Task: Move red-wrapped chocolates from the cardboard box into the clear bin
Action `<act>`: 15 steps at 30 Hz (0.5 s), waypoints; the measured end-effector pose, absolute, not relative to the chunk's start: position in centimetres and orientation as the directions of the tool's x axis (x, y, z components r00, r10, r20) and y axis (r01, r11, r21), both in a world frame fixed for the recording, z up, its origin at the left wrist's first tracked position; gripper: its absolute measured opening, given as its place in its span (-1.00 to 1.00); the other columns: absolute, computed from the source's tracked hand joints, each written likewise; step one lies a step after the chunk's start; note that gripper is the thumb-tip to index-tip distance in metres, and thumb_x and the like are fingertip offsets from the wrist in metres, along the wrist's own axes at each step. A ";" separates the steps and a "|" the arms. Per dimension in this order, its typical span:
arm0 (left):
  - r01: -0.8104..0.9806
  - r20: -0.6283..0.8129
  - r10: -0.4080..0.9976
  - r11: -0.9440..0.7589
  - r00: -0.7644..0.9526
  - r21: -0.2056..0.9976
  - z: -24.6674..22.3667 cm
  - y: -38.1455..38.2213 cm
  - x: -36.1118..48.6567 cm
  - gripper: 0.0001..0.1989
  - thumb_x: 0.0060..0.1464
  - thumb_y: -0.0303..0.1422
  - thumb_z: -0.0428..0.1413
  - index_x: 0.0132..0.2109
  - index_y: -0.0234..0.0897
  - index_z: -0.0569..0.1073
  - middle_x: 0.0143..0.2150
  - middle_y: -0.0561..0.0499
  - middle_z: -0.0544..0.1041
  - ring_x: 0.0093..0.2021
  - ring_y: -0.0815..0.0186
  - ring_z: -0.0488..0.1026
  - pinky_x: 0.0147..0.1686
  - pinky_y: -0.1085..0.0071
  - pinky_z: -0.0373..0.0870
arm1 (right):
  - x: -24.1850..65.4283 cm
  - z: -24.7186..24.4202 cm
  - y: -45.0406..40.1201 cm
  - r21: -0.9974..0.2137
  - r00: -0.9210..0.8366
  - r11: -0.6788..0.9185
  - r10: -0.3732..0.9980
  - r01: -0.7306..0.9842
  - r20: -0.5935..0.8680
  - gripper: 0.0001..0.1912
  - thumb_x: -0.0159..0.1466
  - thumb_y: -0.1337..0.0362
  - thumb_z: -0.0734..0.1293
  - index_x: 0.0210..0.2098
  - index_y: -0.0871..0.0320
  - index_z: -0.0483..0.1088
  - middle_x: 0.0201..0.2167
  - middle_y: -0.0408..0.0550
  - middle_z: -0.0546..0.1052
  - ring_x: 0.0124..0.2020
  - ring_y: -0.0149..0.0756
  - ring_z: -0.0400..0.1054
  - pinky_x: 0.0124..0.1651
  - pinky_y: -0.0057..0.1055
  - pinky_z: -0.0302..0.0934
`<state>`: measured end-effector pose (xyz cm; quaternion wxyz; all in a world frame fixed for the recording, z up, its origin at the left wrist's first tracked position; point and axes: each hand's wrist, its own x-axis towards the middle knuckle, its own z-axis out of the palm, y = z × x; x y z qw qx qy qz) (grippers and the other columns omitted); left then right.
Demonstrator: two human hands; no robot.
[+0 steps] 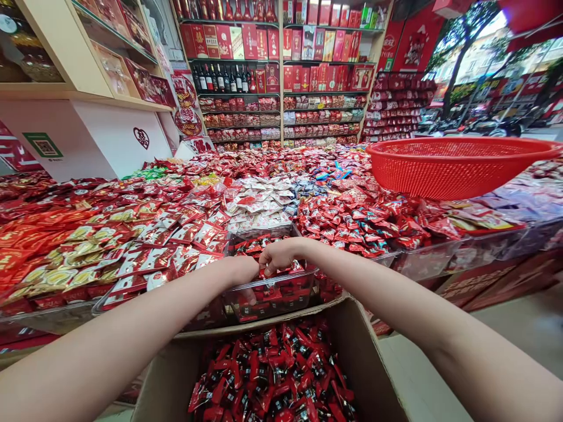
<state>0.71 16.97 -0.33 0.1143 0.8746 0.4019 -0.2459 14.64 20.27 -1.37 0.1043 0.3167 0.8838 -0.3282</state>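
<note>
In the middle stands a clear plastic bin (268, 302) with red-and-dark wrapped candies (290, 290) in it. My left hand (245, 272) reaches over its front wall, and the fingers show only dimly through the plastic. Beside it, almost touching, my right hand (280, 254) dips in from the right with its fingers curled down among the candies. Whatever those fingers hold is hidden. Right in front of me, below both hands, an open cardboard box (369, 357) holds a deep heap of similar red-and-black wrapped candies (268, 375).
Heaps of packaged sweets (171, 234) cover the display on both sides, with white packets (259, 202) behind the bin. A red plastic basket (444, 170) rests on the right. Shelves of boxes and bottles (281, 58) stand behind; a white counter (118, 138) is at left.
</note>
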 end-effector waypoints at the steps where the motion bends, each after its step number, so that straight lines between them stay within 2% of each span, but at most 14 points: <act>1: 0.765 -0.522 0.652 -0.644 0.550 0.003 -0.4 17.1 0.7 -0.66 -0.44 -0.09 0.19 -0.50 -0.24 0.45 -0.57 0.04 0.43 -0.52 0.23 0.38 -0.60 0.45 0.20 | 14.6 -1.5 20.4 -0.516 -0.775 0.578 0.489 0.632 -0.401 -0.70 0.02 0.12 0.29 -0.31 0.17 0.39 -0.61 -0.24 0.30 -0.59 -0.52 0.09 -0.54 -0.57 0.03; 9: 0.775 -0.564 0.621 -0.629 0.545 0.056 0.1 17.7 0.0 -0.67 -0.50 -0.12 0.23 -0.53 -0.23 0.43 -0.60 0.11 0.41 -0.61 0.38 0.29 -0.66 0.51 0.12 | 14.5 -1.0 19.7 -0.473 -0.766 0.604 0.524 0.642 -0.371 -0.75 0.02 0.17 0.29 -0.35 0.18 0.40 -0.61 -0.22 0.34 -0.62 -0.53 0.06 -0.54 -0.55 0.01; 15: 0.753 -0.536 0.608 -0.652 0.586 0.084 0.4 17.4 0.4 -0.65 -0.51 -0.07 0.22 -0.62 -0.23 0.36 -0.70 0.15 0.28 -0.63 0.39 0.22 -0.62 0.47 0.09 | 15.8 0.2 18.5 -0.439 -0.747 0.613 0.607 0.657 -0.270 -0.83 0.07 0.30 0.22 -0.38 0.24 0.38 -0.53 -0.11 0.40 -0.56 -0.48 0.17 -0.52 -0.56 0.03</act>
